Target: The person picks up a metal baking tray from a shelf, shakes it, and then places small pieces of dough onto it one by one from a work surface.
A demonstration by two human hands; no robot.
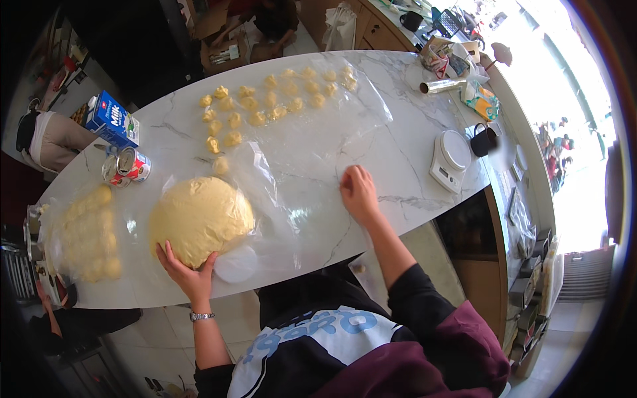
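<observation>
A large, pale-yellow dough mound lies under clear plastic at the near left of the marble counter. My left hand rests against its near edge, fingers spread. My right hand is over the counter's middle, fingers curled; whether they pinch any plastic is unclear. A small dough piece sits beyond the mound. Several small dough balls are spread along the far side under plastic. More dough balls sit packed under plastic at the left. A white round disc lies beside the mound.
Cans and a milk carton stand left on the counter. A scale, black mug, foil-like roll and packets are right. Other people are at the left and beyond the counter.
</observation>
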